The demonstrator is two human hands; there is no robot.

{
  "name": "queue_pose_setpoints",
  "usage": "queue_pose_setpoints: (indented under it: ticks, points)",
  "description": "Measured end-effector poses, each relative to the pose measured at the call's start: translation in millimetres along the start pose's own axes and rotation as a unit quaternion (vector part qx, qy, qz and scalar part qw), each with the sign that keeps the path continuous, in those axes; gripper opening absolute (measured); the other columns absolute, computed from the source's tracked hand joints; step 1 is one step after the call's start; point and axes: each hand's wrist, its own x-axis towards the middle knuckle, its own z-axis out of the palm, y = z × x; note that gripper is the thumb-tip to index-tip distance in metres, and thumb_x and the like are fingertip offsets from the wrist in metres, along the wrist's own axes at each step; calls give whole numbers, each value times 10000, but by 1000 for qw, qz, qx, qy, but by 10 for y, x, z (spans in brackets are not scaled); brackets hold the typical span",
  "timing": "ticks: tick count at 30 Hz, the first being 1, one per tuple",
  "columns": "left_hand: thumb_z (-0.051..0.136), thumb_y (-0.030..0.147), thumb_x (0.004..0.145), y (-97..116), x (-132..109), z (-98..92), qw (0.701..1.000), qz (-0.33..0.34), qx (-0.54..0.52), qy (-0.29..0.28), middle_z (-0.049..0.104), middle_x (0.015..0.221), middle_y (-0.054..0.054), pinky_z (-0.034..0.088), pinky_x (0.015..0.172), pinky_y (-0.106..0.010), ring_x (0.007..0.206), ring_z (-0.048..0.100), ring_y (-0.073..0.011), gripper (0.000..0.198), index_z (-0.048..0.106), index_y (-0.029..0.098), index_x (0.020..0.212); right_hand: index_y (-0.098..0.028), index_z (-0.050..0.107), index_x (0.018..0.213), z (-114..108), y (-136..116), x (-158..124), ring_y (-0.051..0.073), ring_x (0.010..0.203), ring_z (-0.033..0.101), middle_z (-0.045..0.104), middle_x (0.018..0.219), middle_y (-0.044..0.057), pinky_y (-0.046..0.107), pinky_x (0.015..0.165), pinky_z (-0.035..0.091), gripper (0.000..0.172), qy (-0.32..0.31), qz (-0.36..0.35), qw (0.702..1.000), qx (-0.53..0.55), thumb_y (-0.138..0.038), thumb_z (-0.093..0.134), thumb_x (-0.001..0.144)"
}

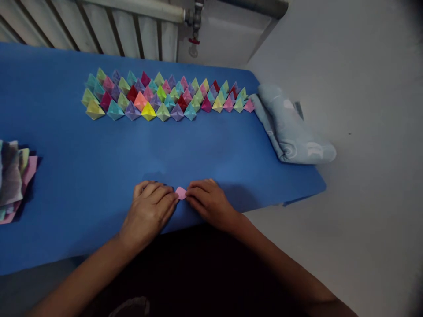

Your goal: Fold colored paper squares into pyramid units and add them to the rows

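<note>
A small piece of folded pink paper (180,193) lies between my two hands near the front edge of the blue surface. My left hand (151,207) pinches its left side, with the other fingers curled. On the opposite side, the fingertips of my right hand (209,200) are closed on its right end. The paper's side ends are hidden under my fingers. Beyond my hands stand several rows of folded paper boats (163,112) in pink, red, yellow, green, blue and purple.
A stack of coloured paper sheets (13,180) sits at the left. A folded grey-blue cloth (291,127) rests at the right end against the wall. Behind the blue table (99,154) are a white radiator (125,31) and a pipe valve with a red handle (194,41).
</note>
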Motion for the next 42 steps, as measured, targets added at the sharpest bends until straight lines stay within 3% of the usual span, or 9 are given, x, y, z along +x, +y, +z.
queue_pose_setpoints:
  ticks: [4, 9, 16, 24, 35, 42]
  points:
    - [490, 242, 984, 58, 37, -29, 999, -41, 9, -29, 721, 886, -41, 387, 793, -413, 801, 611, -214, 219, 701, 190, 954, -171, 662, 950, -18, -24, 50, 187, 943, 621, 690, 1051, 92, 353, 857, 431, 194, -10, 33, 999, 23, -244, 485, 985]
    - [467, 287, 997, 100, 86, -21, 995, -79, 9, -52, 708, 821, -32, 365, 795, -408, 756, 601, -202, 271, 704, 196, 903, -155, 654, 911, -63, -50, 134, 186, 953, 620, 690, 1030, 97, 349, 875, 431, 164, -56, 59, 996, 29, -216, 512, 965]
    - [438, 366, 1005, 32, 112, 0, 983, -147, -75, -78, 703, 787, 11, 352, 830, -401, 750, 616, -183, 288, 661, 227, 886, -168, 614, 841, -103, -47, 232, 155, 857, 594, 671, 914, 57, 316, 830, 433, 165, -90, 91, 990, 58, -214, 511, 960]
    - [460, 336, 981, 23, 151, 19, 983, -157, -41, -91, 675, 721, 2, 360, 783, -404, 699, 582, -191, 288, 629, 221, 778, -178, 590, 817, -85, -44, 237, 145, 840, 584, 643, 914, 49, 287, 777, 445, 147, -54, 135, 986, 76, -257, 563, 939]
    - [451, 319, 969, 28, 175, 40, 984, -151, -14, -92, 669, 711, -16, 366, 766, -412, 692, 582, -215, 287, 608, 213, 754, -178, 608, 813, -85, -32, 230, 147, 882, 595, 655, 941, 50, 292, 820, 449, 119, -51, 137, 984, 103, -191, 553, 918]
    - [440, 325, 973, 43, 176, 38, 982, -156, -13, -102, 661, 722, -20, 354, 773, -415, 692, 569, -212, 289, 592, 218, 752, -176, 588, 800, -70, -51, 232, 142, 837, 574, 632, 895, 40, 281, 769, 437, 114, -52, 149, 984, 82, -190, 567, 911]
